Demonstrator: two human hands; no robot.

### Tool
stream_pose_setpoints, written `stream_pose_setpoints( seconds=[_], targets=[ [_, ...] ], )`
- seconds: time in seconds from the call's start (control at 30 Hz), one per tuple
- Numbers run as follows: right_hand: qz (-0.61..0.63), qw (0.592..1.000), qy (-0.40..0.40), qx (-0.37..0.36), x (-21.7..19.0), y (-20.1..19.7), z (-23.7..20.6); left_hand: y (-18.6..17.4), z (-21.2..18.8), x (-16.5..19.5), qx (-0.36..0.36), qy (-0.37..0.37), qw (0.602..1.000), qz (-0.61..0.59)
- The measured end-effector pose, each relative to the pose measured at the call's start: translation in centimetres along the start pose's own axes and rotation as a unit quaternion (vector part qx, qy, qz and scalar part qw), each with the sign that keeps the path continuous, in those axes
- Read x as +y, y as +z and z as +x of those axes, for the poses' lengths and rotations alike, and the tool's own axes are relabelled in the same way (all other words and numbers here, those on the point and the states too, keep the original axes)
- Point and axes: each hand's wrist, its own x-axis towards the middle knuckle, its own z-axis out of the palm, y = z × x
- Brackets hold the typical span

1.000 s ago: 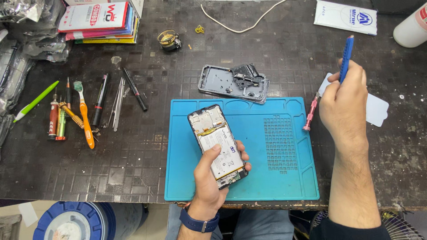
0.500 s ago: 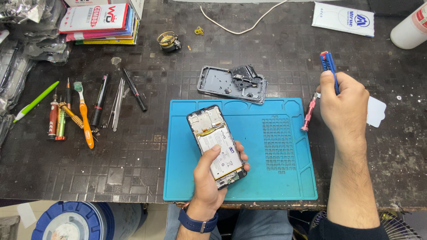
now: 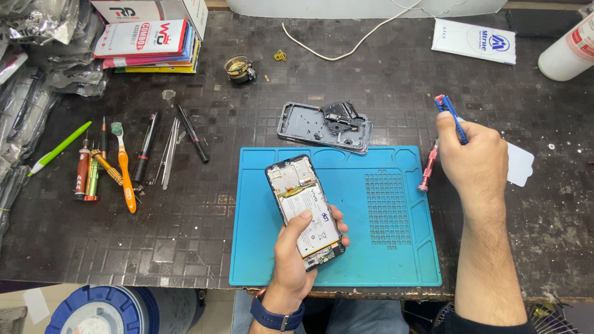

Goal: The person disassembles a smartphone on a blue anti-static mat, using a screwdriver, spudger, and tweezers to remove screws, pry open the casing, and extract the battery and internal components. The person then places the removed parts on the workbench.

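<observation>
My left hand (image 3: 296, 247) grips an opened phone (image 3: 302, 204) with its back removed, white battery and circuit boards facing up, over a blue work mat (image 3: 383, 247). My right hand (image 3: 473, 154) is shut on a blue screwdriver (image 3: 449, 116), tilted toward the upper left, just past the mat's right edge. A pink screwdriver (image 3: 427, 167) lies on the dark table right beside that hand. The grey back cover (image 3: 322, 127) with loose black parts on it rests just above the mat.
Several screwdrivers, tweezers, a green pen and an orange toothbrush (image 3: 124, 173) lie at the left. Stacked packages (image 3: 148, 40) sit at the top left, a white bottle (image 3: 566, 55) and a white packet (image 3: 473, 40) at the top right. A white cable (image 3: 334, 49) curves along the back.
My right hand has tipped the blue screwdriver from upright to leaning left and lowered it slightly. The left hand keeps the phone still.
</observation>
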Motion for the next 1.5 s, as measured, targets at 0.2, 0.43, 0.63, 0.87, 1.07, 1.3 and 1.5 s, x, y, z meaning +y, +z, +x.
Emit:
stream_pose_setpoints(
  seconds=[0.2,0.43,0.63,0.87,1.07,1.3,1.5],
  targets=[
    [-0.062,0.997,0.006,-0.035,0.4,0.3,0.0,-0.1,-0.1,-0.1,-0.003,0.004,1.000,0.009],
    [-0.180,0.973,0.028,-0.139,1.1,1.1,0.2,0.1,0.0,-0.1,0.000,0.008,1.000,0.012],
    [-0.213,0.970,0.031,-0.112,3.1,1.5,0.7,0.2,-0.2,-0.1,0.005,0.004,1.000,0.009],
    [-0.212,0.975,0.041,-0.054,4.9,1.2,2.0,0.3,-0.1,0.0,-0.002,0.008,1.000,0.011],
    [-0.186,0.981,0.006,-0.063,4.9,2.4,1.6,0.3,-0.1,0.1,-0.003,0.007,1.000,0.013],
    [-0.128,0.979,-0.156,0.003,4.3,2.4,1.3,0.3,-0.1,0.0,-0.003,0.012,1.000,0.016],
    [-0.130,0.985,-0.099,-0.050,1.4,1.5,0.5,0.2,-0.1,-0.1,-0.005,0.015,1.000,0.017]
  ],
)
